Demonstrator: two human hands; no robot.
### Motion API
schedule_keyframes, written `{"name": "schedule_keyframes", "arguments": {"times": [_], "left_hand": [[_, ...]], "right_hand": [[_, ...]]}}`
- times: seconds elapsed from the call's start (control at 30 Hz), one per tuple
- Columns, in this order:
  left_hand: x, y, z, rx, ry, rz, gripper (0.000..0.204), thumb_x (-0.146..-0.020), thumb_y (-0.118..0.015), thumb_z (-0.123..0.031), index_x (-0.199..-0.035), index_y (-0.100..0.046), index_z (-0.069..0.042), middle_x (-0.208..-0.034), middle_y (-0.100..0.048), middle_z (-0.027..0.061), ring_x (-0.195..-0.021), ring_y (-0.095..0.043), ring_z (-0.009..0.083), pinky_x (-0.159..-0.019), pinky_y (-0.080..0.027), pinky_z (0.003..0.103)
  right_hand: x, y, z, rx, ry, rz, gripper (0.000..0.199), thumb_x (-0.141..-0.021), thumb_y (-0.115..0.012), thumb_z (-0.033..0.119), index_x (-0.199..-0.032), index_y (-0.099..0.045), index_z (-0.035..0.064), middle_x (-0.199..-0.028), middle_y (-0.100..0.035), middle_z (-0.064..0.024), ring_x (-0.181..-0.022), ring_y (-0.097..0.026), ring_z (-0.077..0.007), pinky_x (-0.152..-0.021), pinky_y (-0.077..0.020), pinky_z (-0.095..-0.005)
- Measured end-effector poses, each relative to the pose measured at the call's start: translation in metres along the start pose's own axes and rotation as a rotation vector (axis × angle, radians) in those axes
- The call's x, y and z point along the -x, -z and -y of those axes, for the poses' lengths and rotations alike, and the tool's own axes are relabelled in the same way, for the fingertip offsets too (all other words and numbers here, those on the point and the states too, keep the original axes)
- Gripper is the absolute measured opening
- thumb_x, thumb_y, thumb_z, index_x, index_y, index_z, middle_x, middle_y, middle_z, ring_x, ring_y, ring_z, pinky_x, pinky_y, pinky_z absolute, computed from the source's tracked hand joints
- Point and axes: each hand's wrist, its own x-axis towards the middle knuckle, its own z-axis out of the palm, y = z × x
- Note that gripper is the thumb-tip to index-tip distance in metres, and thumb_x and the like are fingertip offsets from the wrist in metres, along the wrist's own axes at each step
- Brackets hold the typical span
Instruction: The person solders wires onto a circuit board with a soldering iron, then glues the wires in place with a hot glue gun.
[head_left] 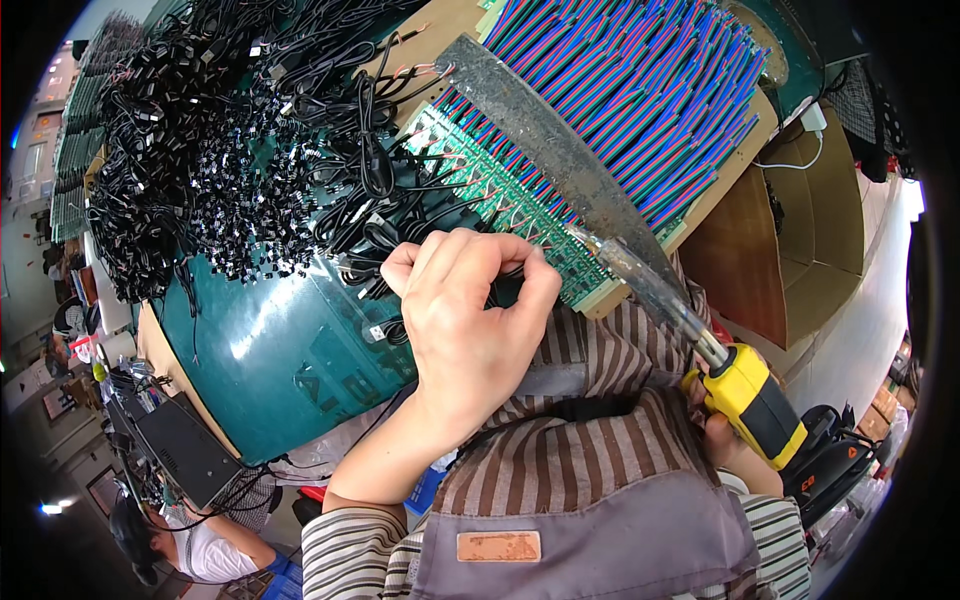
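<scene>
My left hand is closed in a pinch over the near end of a row of green circuit boards, with a black cable at its fingers; the fingertips are partly hidden. Low on the right, my right hand grips a yellow and black soldering gun. Its metal barrel slants up to the left, and the tip is close to the boards. Across the wires behind the boards lies a long, worn grey metal bar. Flat blue, red, green and black wires fan out beyond it.
A large heap of black cables with small plugs covers the left of the green mat. An opened cardboard box stands at right. A dark grey box sits at lower left, near another person.
</scene>
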Motion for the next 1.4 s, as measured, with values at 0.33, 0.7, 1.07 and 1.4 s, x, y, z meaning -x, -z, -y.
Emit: {"name": "schedule_keyframes", "arguments": {"times": [0.33, 0.7, 1.07, 1.4], "left_hand": [[0.005, 0.0, 0.001, -0.069, -0.035, 0.033, 0.017, -0.071, -0.078, -0.009, -0.077, -0.063, -0.012, -0.071, -0.056, -0.0014, -0.07, -0.054, 0.0183, -0.077, -0.032, 0.035], [0.003, 0.0, -0.01, -0.122, -0.039, 0.02, 0.015, -0.076, -0.077, -0.005, -0.074, -0.063, -0.01, -0.067, -0.061, -0.0003, -0.064, -0.056, 0.0159, -0.073, -0.034, 0.03], [0.002, -0.003, -0.008, -0.11, -0.058, -0.003, 0.017, -0.075, -0.077, -0.005, -0.072, -0.061, -0.011, -0.066, -0.059, -0.0016, -0.062, -0.056, 0.0157, -0.074, -0.035, 0.031], [0.003, -0.003, -0.006, -0.099, -0.059, -0.017, 0.017, -0.075, -0.077, -0.006, -0.072, -0.062, -0.011, -0.065, -0.057, -0.0017, -0.062, -0.055, 0.0155, -0.075, -0.034, 0.032]], "right_hand": [[0.001, -0.001, -0.001, 0.066, 0.046, -0.026, 0.038, -0.076, -0.064, 0.033, -0.093, -0.063, -0.0015, -0.089, -0.066, -0.0165, -0.078, -0.066, -0.032, -0.071, -0.0533, -0.0379], [-0.032, -0.006, 0.02, 0.147, 0.353, -0.123, 0.034, -0.078, -0.063, 0.033, -0.085, -0.065, -0.0005, -0.08, -0.064, -0.0137, -0.069, -0.063, -0.0294, -0.063, -0.0512, -0.0355], [-0.044, -0.012, 0.041, 0.21, 0.33, -0.171, 0.019, -0.072, -0.069, 0.017, -0.082, -0.065, 0.0012, -0.075, -0.063, -0.0104, -0.066, -0.063, -0.0273, -0.06, -0.0507, -0.0335], [-0.013, 0.0, 0.009, 0.059, 0.202, -0.079, 0.039, -0.077, -0.067, 0.036, -0.093, -0.063, 0.0002, -0.089, -0.064, -0.0149, -0.079, -0.065, -0.0314, -0.072, -0.0529, -0.0353]]}}
